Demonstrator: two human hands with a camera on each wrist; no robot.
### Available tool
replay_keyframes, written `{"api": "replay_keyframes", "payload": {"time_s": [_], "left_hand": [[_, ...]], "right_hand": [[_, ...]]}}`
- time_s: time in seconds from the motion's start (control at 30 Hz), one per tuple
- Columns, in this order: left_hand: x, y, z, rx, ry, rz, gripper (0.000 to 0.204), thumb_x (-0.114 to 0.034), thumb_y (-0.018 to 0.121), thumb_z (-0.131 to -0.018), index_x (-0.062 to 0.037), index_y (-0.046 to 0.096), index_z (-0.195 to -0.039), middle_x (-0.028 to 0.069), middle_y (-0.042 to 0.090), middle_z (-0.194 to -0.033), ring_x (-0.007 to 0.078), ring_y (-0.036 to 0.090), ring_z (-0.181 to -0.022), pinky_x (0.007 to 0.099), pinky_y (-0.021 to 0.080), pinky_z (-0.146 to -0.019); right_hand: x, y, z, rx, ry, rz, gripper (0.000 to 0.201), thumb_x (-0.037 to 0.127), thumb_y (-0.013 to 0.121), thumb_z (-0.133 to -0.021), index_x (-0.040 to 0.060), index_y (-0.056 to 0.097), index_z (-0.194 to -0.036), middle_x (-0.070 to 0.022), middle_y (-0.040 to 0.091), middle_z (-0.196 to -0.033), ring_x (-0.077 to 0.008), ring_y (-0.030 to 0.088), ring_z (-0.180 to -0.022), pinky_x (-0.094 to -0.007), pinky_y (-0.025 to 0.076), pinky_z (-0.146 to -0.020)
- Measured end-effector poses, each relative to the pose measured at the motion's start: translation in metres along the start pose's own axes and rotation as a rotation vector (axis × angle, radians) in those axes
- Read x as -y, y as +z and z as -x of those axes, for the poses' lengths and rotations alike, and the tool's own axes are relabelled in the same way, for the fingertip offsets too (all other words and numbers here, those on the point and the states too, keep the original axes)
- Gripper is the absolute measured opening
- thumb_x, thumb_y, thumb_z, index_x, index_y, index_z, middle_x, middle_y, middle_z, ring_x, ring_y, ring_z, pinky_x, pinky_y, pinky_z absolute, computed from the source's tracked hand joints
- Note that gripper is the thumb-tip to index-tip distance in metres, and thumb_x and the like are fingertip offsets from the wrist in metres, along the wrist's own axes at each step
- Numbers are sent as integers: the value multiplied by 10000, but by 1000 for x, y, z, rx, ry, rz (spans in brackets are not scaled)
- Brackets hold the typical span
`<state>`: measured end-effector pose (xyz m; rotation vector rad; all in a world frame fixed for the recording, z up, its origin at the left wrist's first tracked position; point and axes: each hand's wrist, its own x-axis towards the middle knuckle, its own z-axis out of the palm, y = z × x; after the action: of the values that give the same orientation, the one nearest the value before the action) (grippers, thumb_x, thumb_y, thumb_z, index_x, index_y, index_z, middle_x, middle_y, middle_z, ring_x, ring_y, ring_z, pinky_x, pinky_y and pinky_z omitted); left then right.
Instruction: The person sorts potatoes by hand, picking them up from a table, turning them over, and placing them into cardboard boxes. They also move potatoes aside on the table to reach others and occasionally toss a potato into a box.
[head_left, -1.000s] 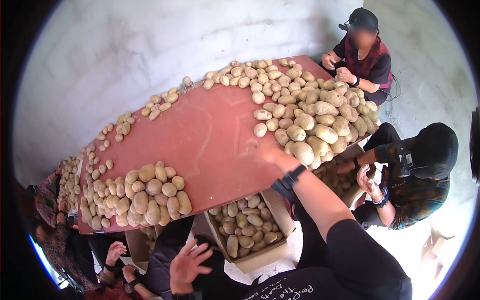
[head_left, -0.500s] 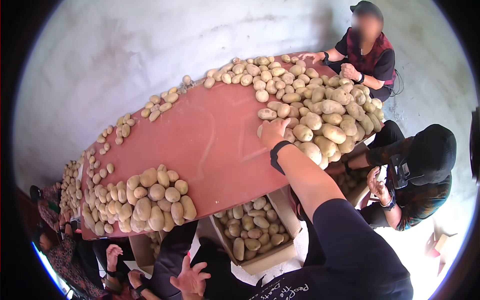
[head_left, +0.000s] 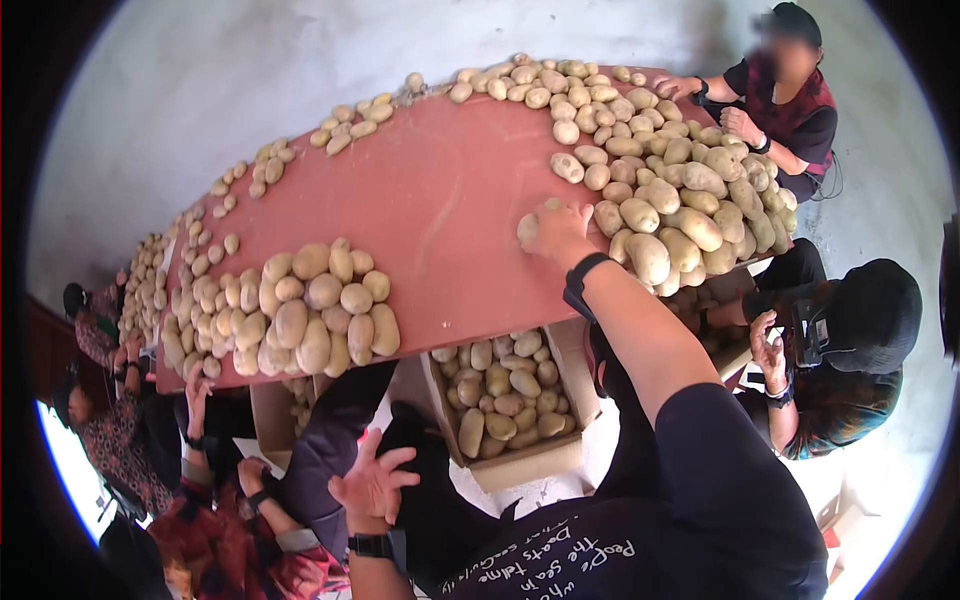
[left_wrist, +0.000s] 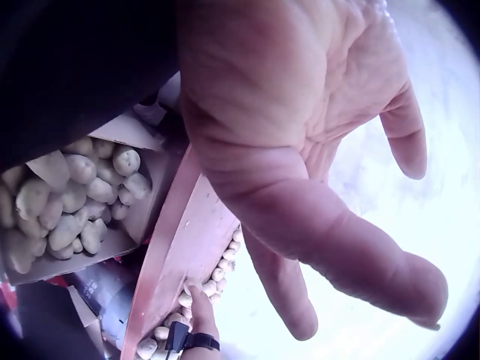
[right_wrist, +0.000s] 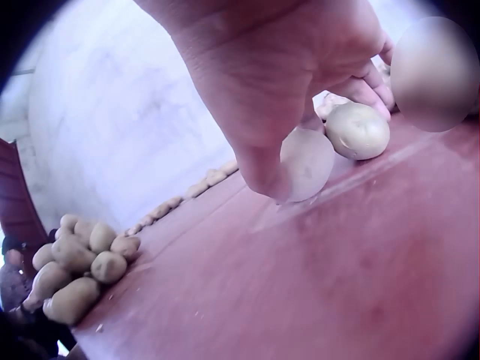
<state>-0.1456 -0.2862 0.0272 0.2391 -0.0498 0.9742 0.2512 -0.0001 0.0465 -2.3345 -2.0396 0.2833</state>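
My right hand (head_left: 565, 235) reaches over the red table (head_left: 450, 250), a little left of the large potato pile (head_left: 690, 190). Its thumb and fingers curl round two potatoes on the tabletop. In the right wrist view, one potato (right_wrist: 307, 166) sits against the thumb and a second potato (right_wrist: 358, 131) lies under the fingers. My left hand (head_left: 372, 482) hangs in the air over my lap, palm up and fingers spread, holding nothing. The left wrist view shows its thumb and loosely bent fingers up close.
A cardboard box (head_left: 578, 440) of potatoes stands below the table edge before me. Another potato heap (head_left: 290, 310) lies at the table's left front; small potatoes line the wall side. People (head_left: 860, 330) sit at the right and left, and one person (head_left: 790, 100) reaches into the pile's far end.
My right hand first moved to the pile's left edge, then drew left across the table with potatoes. The left hand stays raised and empty. The view has shifted; the far person's hand reached the pile.
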Motion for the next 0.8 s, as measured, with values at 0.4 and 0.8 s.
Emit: {"api": "replay_keyframes", "payload": {"time_s": [0.4, 0.8], "left_hand": [[5, -2, 5, 25, 2, -69, 978, -465, 669, -862, -117, 72, -1553, 380, 175, -1502, 554, 370, -1309, 421, 624, -585], [5, 1, 12, 7, -13, -36, 970, -455, 683, -858, -121, 94, -1552, 381, 185, -1499, 568, 377, -1296, 438, 620, -605]], "right_hand": [[21, 50, 188, -83, -566, -448, 592, 448, 772, -647, 163, 637, -1148, -197, 524, -1242, -415, 454, -1179, -518, 368, -992], [36, 126, 193, 208, -246, -605, 635, 413, 708, -762, 61, 547, -1265, -230, 668, -1057, -377, 641, -986, -454, 508, -855]]}}
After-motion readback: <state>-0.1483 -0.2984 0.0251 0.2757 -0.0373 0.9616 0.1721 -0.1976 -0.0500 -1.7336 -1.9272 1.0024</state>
